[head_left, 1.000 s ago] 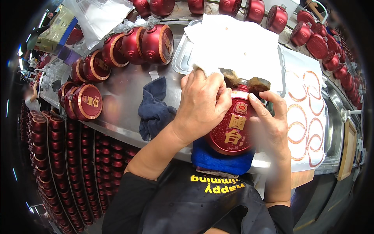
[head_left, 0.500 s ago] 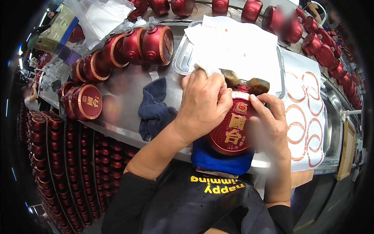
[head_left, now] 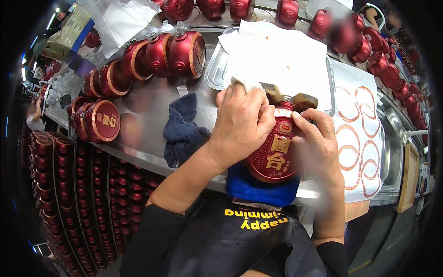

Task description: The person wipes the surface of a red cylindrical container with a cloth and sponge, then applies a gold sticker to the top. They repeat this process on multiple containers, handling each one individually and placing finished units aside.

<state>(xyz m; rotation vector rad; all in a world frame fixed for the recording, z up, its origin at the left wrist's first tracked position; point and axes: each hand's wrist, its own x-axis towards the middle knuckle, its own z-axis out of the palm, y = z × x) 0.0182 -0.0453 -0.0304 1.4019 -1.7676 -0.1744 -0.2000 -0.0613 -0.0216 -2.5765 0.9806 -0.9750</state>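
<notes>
A round red bottle [head_left: 270, 159] with raised gold characters leans back in front of me on a folded bright blue cloth [head_left: 263, 190]. My left hand [head_left: 241, 115] is closed, with a white cloth [head_left: 248, 83] bunched in its fingers beside the bottle's neck. Along the bottle's right side lies my right hand [head_left: 319, 141]. Its fingers curl near a pale-and-red strip [head_left: 283, 112] at the shoulder, and part of this hand is blurred. Two brown, worn lumps [head_left: 304, 101] rest on either side of the bottle's neck. A crumpled dark blue cloth [head_left: 182, 129] lies left of my left forearm.
White paper [head_left: 281, 55] covers much of a metal tray [head_left: 216, 69] beyond the bottle. At right, a sheet [head_left: 341, 78] carries red-and-gold ring strips. More red bottles [head_left: 186, 55] stand at left, and a row [head_left: 287, 13] curves along the back. A sink [head_left: 392, 161] is far right.
The bottles in the back row have shifted to the right along their curve. My right fingers have slid slightly left at the bottle's shoulder. My left hand is nearly still.
</notes>
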